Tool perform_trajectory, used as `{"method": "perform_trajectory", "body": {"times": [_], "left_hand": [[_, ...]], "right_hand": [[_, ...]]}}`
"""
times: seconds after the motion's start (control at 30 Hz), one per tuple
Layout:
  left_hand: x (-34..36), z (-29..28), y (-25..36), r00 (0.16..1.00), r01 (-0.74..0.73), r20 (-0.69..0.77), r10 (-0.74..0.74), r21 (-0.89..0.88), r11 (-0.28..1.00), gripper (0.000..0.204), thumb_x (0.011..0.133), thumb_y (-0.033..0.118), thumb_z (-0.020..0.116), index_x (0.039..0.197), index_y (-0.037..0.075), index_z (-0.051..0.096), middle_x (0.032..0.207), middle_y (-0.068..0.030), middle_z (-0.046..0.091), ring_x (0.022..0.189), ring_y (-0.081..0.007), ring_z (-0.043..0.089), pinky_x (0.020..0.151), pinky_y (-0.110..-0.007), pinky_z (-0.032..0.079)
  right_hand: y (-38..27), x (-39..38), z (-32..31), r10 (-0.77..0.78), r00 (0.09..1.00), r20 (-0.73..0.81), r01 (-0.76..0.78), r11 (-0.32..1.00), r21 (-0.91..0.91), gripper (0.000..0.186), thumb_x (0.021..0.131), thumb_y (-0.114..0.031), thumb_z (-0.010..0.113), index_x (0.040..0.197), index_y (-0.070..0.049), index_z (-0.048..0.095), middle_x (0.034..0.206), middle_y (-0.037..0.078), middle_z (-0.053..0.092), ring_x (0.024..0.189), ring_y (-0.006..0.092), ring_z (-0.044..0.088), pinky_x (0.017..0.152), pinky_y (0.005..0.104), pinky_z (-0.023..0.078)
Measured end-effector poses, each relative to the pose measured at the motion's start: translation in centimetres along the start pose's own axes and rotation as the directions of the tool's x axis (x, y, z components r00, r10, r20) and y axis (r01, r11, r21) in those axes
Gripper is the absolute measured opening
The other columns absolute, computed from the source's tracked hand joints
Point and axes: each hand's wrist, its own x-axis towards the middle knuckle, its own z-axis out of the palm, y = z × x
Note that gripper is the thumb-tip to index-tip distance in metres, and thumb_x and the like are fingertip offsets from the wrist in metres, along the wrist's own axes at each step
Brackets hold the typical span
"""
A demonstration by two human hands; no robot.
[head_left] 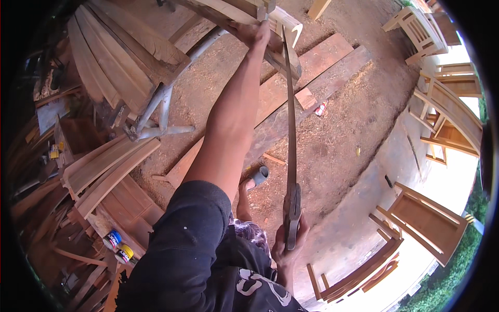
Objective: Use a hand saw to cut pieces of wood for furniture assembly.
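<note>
My left hand (252, 32) grips a wooden workpiece (218, 11) at the top of the view, with my arm stretched up to it. My right hand (286, 242) holds the handle of a long handsaw (291, 125) low in the picture, right of my left forearm. The narrow end of the blade reaches up against the wood just right of my left hand. Whether its teeth are in a cut, I cannot tell.
Stacked boards (114, 67) rest on pale pipes (153, 106) at upper left. Curved pieces (109, 171) and two tins (123, 252) are at lower left. Planks (325, 54) lie on the dirt below. Wooden furniture (416, 218) lines the right. My sandalled foot (254, 179) shows below.
</note>
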Motion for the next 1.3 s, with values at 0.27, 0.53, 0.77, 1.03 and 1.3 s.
{"method": "perform_trajectory", "body": {"times": [0.27,0.53,0.77,1.03,1.3], "left_hand": [[-1.2,-0.9,0.6,0.995,0.104,-0.001,-0.104,-0.058,0.993,0.108,0.064,0.022,0.088,0.143,-0.012,0.023,0.140,-0.0332,0.047,0.129,-0.0415,0.052,0.116,-0.040,0.040],[1.1,0.7,-1.2,0.987,0.162,0.012,-0.161,-0.091,0.983,0.094,0.064,0.023,0.087,0.138,-0.009,0.038,0.138,-0.0303,0.054,0.125,-0.0406,0.058,0.112,-0.038,0.044],[-1.9,0.2,2.0,0.956,0.267,0.172,-0.237,-0.176,0.948,0.109,0.063,0.024,0.087,0.146,-0.013,0.026,0.141,-0.0335,0.048,0.131,-0.0431,0.051,0.116,-0.040,0.040],[-2.4,1.1,2.8,0.951,0.286,0.163,-0.262,-0.150,0.946,0.113,0.063,0.022,0.086,0.148,-0.014,0.020,0.144,-0.0356,0.041,0.135,-0.0459,0.044,0.119,-0.042,0.035],[-1.7,1.4,3.2,0.950,0.290,0.160,-0.268,-0.134,0.948,0.118,0.063,0.020,0.085,0.149,-0.015,0.014,0.148,-0.0378,0.034,0.140,-0.0486,0.036,0.122,-0.045,0.030]], "right_hand": [[-2.1,10.3,5.7,0.135,0.991,0.018,-0.136,0.979,0.150,0.049,0.097,-0.007,0.055,0.144,0.004,0.045,0.114,0.014,0.060,0.100,0.0171,0.056,0.088,0.0323,0.047],[-2.5,10.5,6.6,0.025,0.999,-0.020,-0.023,0.995,0.097,0.058,0.094,-0.005,0.065,0.149,-0.001,0.044,0.116,0.024,0.067,0.104,0.0322,0.071,0.088,0.0387,0.054],[-2.6,11.3,6.4,0.078,0.997,-0.025,-0.076,0.994,0.073,0.059,0.093,-0.005,0.067,0.148,-0.001,0.045,0.112,0.021,0.069,0.099,0.0278,0.071,0.085,0.0367,0.055],[-2.7,13.9,6.1,0.050,0.995,-0.083,-0.043,0.995,0.087,0.057,0.095,-0.008,0.066,0.148,-0.001,0.046,0.108,0.019,0.071,0.095,0.0268,0.072,0.083,0.0366,0.055],[-3.7,14.9,4.1,0.053,0.999,0.008,-0.053,0.997,0.049,0.059,0.096,-0.010,0.065,0.150,-0.001,0.044,0.115,0.024,0.070,0.104,0.0294,0.071,0.087,0.0379,0.054]]}}
